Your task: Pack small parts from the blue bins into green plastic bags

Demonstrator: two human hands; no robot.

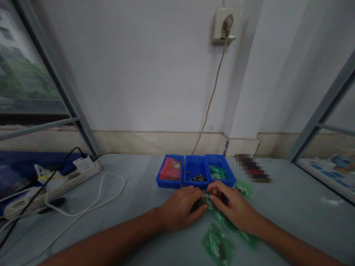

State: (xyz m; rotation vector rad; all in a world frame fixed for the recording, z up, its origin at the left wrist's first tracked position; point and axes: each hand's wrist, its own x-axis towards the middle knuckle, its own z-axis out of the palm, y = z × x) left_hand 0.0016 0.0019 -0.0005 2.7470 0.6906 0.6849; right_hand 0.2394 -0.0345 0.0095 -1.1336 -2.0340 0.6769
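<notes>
A long green plastic bag [242,235] slants across the table between my two hands. My right hand [234,207] is closed on its upper end, thumb and fingers pinched together. From the left, my left hand [181,207] reaches the same end of the bag, its thumb and fingers closed on the edge; the exact grip is partly hidden. Nearer to me lies another green plastic bag [217,244] with dark, thin metal parts inside. A smaller green bag [244,188] rests just beyond my right hand.
Behind my hands stand three blue bins: the left bin [169,184] with red bags [170,169], the middle bin [196,162] with small metal pieces [198,178], the right bin [231,181] with green bags [217,173]. A power strip [83,175] and white cable [80,213] lie left.
</notes>
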